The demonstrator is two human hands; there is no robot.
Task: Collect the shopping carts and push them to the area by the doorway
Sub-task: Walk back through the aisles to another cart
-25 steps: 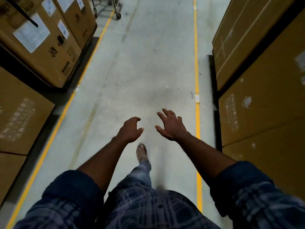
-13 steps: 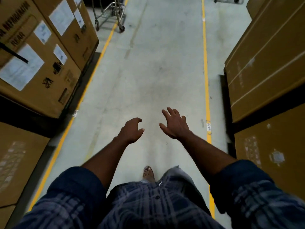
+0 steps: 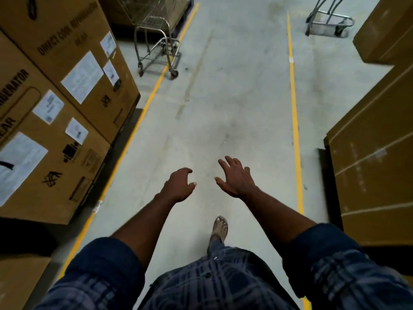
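Hands both empty, left hand curled, right hand spread; shopping cart well ahead-left.

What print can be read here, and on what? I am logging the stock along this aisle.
"DIRECT COOL REFRIGERATOR": upper cardboard box, partly blurred.
"...ERATOR", "...EAR": lower cardboard box, cut off by the frame.
White paper labels: too small to read.
Floor tag: unreadable.
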